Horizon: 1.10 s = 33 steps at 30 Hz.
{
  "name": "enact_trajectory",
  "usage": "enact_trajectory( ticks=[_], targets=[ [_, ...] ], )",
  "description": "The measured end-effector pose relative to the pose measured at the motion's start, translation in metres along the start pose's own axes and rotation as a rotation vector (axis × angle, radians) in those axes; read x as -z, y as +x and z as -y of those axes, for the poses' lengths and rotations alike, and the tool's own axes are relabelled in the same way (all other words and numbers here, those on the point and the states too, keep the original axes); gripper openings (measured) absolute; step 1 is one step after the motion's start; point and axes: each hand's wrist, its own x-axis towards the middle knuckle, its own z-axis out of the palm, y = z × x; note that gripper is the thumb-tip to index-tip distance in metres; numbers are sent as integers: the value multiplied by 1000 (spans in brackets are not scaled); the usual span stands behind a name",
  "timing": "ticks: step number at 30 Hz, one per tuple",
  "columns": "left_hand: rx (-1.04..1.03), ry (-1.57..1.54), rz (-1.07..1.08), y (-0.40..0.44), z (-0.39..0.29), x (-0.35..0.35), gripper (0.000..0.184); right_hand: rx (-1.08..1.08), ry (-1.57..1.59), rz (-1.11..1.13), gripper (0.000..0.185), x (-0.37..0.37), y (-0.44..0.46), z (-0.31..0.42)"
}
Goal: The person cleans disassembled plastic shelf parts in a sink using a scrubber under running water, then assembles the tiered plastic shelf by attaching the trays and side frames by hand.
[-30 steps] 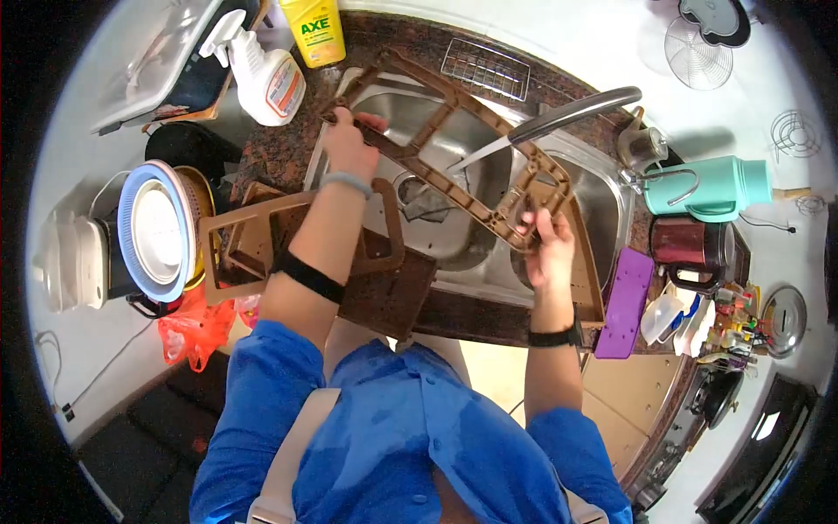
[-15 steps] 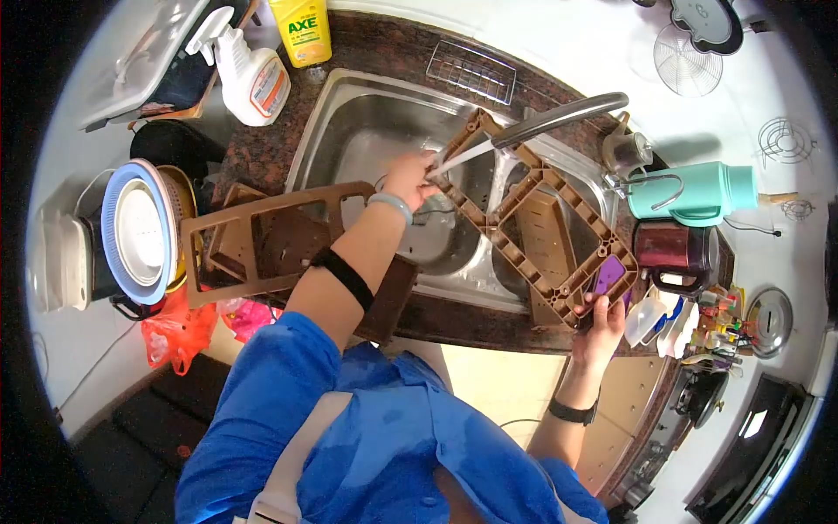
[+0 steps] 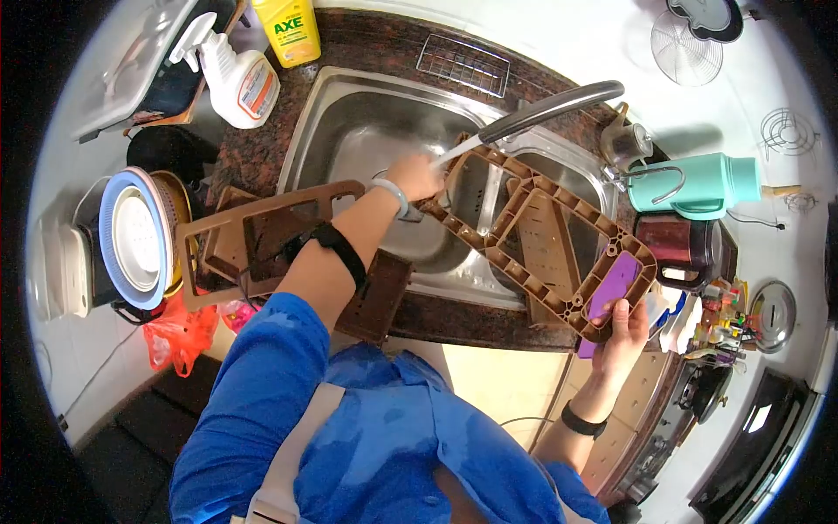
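A brown plastic rack frame (image 3: 530, 185) with several openings and ribbed edges is held tilted over the sink (image 3: 336, 131). My left hand (image 3: 413, 177), slightly blurred, is closed at its left end, under the running water from the faucet (image 3: 550, 112). Gripping its lower right corner is my right hand (image 3: 621, 339), thumb on top. Through the opening there, a flat purple thing (image 3: 615, 281) shows; whether I hold it too, I cannot tell. A second brown plastic panel (image 3: 546, 236) lies behind the frame in the right basin.
More brown rack pieces (image 3: 262, 231) lie on the counter left of the sink. Nearby are stacked basins (image 3: 137, 231), a spray bottle (image 3: 240, 83) and a yellow detergent bottle (image 3: 291, 31). A teal thermos (image 3: 698, 185) and a dark red kettle (image 3: 668, 244) stand on the right.
The frame has shifted right and turned a little, with my right hand moving right along with it. My left hand remains under the water. More of the purple thing shows.
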Motion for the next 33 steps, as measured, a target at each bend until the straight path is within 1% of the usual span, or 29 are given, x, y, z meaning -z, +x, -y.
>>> enact_trajectory(
  ticks=[1, 3, 4, 5, 7, 9, 10, 12, 13, 15, 16, 18, 19, 21, 22, 24, 25, 27, 28, 30, 31, 33],
  targets=[
    [3, 3, 1, 1, 3, 0, 38, -3, 3, 1, 24, -3, 0, 1],
    [-31, -121, 48, 8, 13, -2, 31, 54, -37, -31, 23, -8, 2, 2],
    [-30, -119, 49, 12, 18, -5, 31, 52, -35, -31, 23, -7, 3, 0],
    [-33, -256, 98, 17, 22, -8, 27, 50, -37, -3, 23, -6, 5, -3],
    [-32, -393, 147, 12, 14, 1, 24, 46, -38, 28, 22, -5, 8, -4],
    [171, -684, 98, 9, 2, 11, 21, 18, 17, -22, 21, -6, 9, -3],
    [173, -682, 98, 12, 6, 8, 21, 16, 18, -22, 21, -5, 10, -4],
    [-72, -363, -99, 15, 7, 5, 23, -8, 52, -20, 19, -3, 12, -5],
    [-73, -362, -98, 14, 6, 9, 23, -8, 53, -21, 19, 1, 13, -5],
    [136, -258, 311, 11, 1, 26, 45, -54, 40, -22, 16, 12, 15, -3],
    [133, -252, 316, 3, -9, 35, 45, -56, 44, -29, 16, 14, 15, -3],
    [190, -399, 341, -15, -23, 45, 41, -121, 98, -30, 14, 18, 15, -5],
    [192, -396, 346, -15, -21, 41, 41, -124, 66, -52, 13, 22, 15, -9],
    [-39, -299, 150, -10, -12, 27, 41, -128, 64, -46, 13, 21, 15, -9],
    [-41, -295, 155, -4, -5, 17, 41, -133, 60, -34, 12, 21, 14, -9],
    [-101, -145, 83, 6, 2, 8, 35, -132, 46, -29, 12, 20, 13, -10],
    [-100, -139, 87, 7, 2, 10, 35, -129, 28, -18, 12, 18, 12, -11],
    [-20, -94, 229, 9, 1, 13, 38, -127, 42, -23, 13, 15, 12, -13],
    [-24, -88, 234, 10, 2, 10, 38, -120, 52, -27, 13, 14, 12, -13],
    [-120, -488, -18, 7, 3, 6, 37, -120, 70, -25, 14, 13, 12, -16],
    [-119, -486, -17, 7, 3, 11, 37, -108, 55, -33, 15, 13, 12, -16],
    [230, -921, 231, 9, 2, 22, 37, -95, 44, -41, 15, 15, 12, -18]
  ],
)
